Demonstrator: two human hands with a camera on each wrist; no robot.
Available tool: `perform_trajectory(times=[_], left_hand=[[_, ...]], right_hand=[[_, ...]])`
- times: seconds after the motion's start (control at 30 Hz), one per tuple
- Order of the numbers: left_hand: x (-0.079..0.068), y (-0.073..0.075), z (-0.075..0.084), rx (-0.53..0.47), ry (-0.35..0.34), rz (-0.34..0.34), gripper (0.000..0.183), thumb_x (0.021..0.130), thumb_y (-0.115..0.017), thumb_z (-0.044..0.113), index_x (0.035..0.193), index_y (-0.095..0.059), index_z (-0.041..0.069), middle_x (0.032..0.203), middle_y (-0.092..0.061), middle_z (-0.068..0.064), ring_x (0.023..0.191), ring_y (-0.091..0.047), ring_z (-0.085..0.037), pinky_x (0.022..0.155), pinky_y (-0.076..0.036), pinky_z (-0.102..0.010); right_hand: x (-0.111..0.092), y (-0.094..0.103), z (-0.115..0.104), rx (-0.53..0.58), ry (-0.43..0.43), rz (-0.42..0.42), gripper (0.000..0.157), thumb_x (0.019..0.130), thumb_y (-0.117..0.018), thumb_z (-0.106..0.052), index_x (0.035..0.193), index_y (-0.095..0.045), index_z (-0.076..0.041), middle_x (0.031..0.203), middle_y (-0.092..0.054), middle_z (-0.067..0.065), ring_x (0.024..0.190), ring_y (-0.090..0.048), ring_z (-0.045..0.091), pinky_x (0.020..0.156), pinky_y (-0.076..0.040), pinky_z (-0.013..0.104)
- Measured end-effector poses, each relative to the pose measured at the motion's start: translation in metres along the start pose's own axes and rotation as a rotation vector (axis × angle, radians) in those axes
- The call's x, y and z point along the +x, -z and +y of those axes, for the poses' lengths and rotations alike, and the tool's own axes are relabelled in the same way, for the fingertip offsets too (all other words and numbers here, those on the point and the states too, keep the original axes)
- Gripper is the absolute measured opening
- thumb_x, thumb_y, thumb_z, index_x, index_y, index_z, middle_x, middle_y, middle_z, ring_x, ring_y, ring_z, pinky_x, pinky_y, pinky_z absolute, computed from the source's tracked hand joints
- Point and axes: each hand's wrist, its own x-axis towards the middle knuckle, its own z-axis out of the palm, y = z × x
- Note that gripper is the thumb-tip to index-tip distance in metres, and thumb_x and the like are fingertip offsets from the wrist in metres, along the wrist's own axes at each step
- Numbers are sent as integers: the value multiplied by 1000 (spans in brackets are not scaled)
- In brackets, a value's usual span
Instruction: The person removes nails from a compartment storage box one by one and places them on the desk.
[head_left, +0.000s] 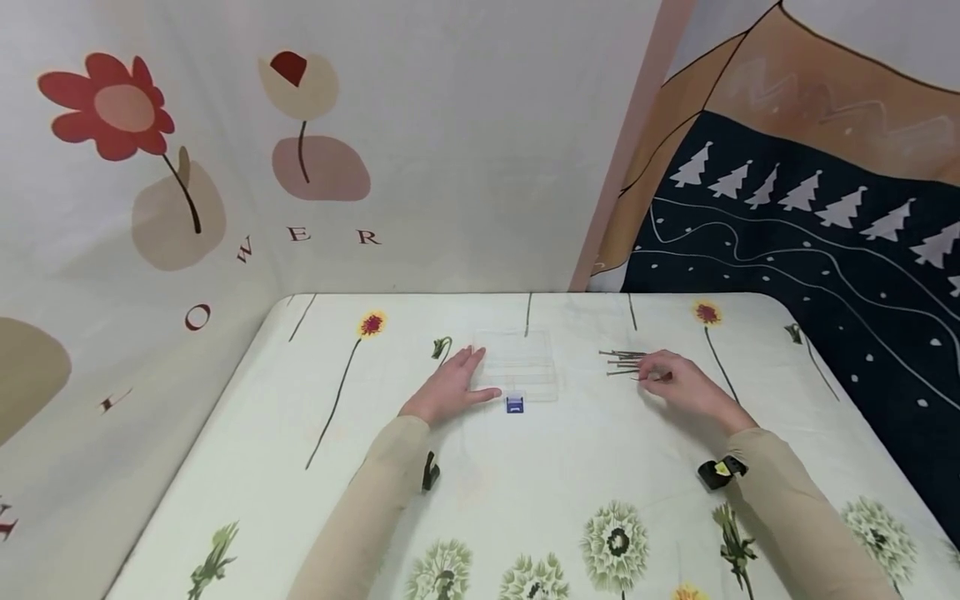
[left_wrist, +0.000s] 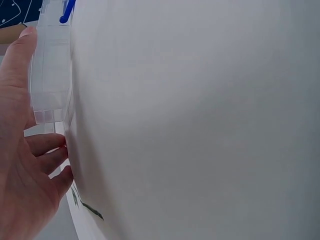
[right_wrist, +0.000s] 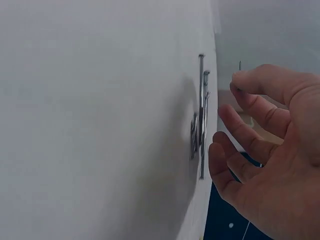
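A clear plastic box (head_left: 525, 367) with a blue latch (head_left: 514, 405) lies on the flowered cloth. My left hand (head_left: 453, 387) rests against its near left corner, thumb stretched along the front and fingers along the left side. In the left wrist view the thumb (left_wrist: 22, 55) lies against the clear wall of the box (left_wrist: 50, 65), and the lower fingers touch the cloth. My right hand (head_left: 678, 382) pinches a thin nail (right_wrist: 240, 65) between thumb and index finger, only its tip showing. Beside that hand several loose nails (head_left: 618, 358) lie in a small bunch.
The cloth (head_left: 480, 467) carries printed flowers and stems. Behind the table hangs a pale curtain (head_left: 465, 167) with printed flowers and letters; at the right is a dark printed cloth (head_left: 787, 225) with white trees. Black wrist straps (head_left: 722, 472) sit at both cuffs.
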Motion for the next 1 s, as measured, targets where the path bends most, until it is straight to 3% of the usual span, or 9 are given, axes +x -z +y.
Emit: perform_trajectory(times=[0.2,0.53,0.67,0.83,1.0], left_hand=[[-1,2,-1,15,0,9,90,89,-58,58,152,-25,4,154,-24,-23,142,-21,-35,113,-19,-45],[-6,3,-6,42,5,-16,90,91,-52,61,154,-19,7,157,-19,-18,144,-17,-31,114,-18,-43],[-10,6,-8,23,9,-9,87,93,-49,61,155,-18,8,158,-19,-16,144,-17,-29,113,-19,-44],[-17,13,-17,22,11,6,82,95,-47,59,155,-21,9,158,-18,-16,144,-18,-31,112,-20,-46],[-27,24,-32,66,15,55,78,96,-50,53,153,-25,6,156,-22,-19,143,-21,-34,113,-20,-47]], right_hand=[[-5,9,17,-62,-31,20,6,91,-66,-7,91,-65,-1,111,-61,19,104,-54,34,78,-47,40],[-10,21,31,-106,-91,17,4,89,-66,-2,89,-66,2,110,-60,23,105,-52,38,80,-43,45],[-11,24,32,-113,-77,18,3,89,-64,1,89,-66,2,109,-59,23,104,-51,38,81,-43,47],[-13,30,35,-120,-105,3,5,91,-64,-2,92,-67,1,110,-59,23,107,-51,40,85,-43,52],[-17,40,33,-138,-153,-18,16,93,-61,-5,105,-65,5,117,-56,29,111,-50,45,88,-43,56]])
